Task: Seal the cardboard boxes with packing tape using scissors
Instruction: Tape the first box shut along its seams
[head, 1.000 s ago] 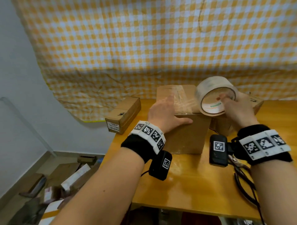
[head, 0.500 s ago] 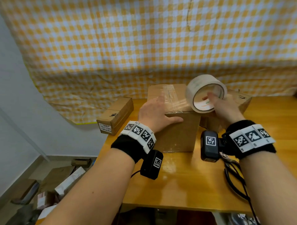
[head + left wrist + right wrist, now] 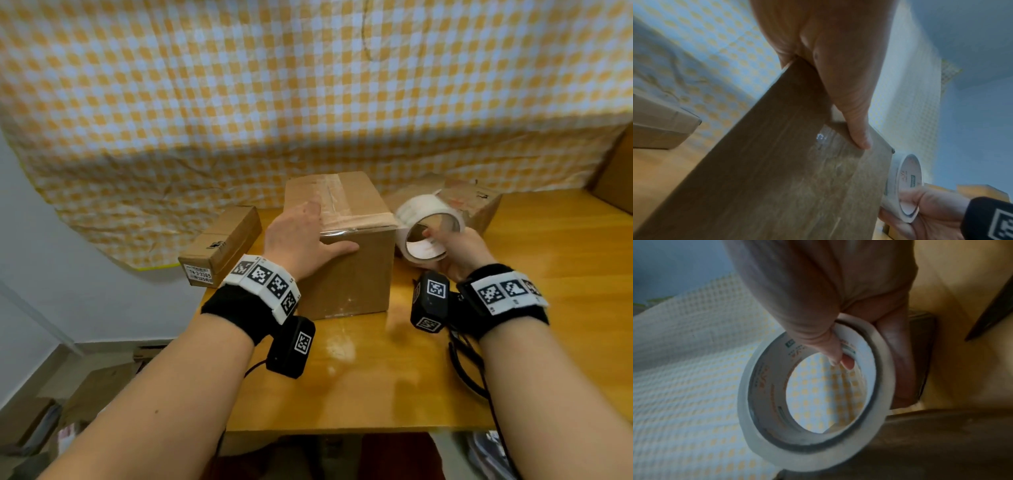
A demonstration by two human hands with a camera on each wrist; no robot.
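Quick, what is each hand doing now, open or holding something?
Left hand: open, flat on the cardboard box.
Right hand: holding the tape roll.

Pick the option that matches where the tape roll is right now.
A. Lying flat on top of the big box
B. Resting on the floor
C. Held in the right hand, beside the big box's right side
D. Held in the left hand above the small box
C: the right hand holds the tape roll with its thumb through the core, just right of the big box, while the left hand presses the box top.
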